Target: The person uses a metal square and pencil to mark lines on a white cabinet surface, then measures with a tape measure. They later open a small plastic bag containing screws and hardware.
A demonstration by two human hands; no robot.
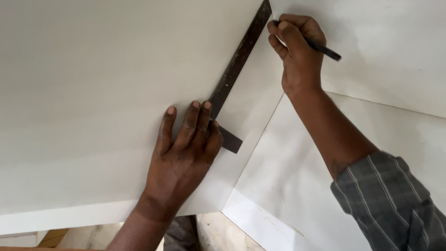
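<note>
A dark metal try square [237, 62] lies on a large white board [93, 93], its long blade running up toward the top of the view and its short arm [230, 139] sticking out lower right. My left hand [186, 148] presses flat on the square's corner, fingers together. My right hand [297, 51] holds a dark pencil [325, 50], with its tip hidden behind the fingers right at the blade's upper end.
A second white board [302, 186] lies lower right, meeting the first at an angled seam. Another white panel [395, 46] fills the upper right. My right sleeve [395, 204] is grey with stripes. Below the boards' edge, bits of wood and floor [93, 237] show.
</note>
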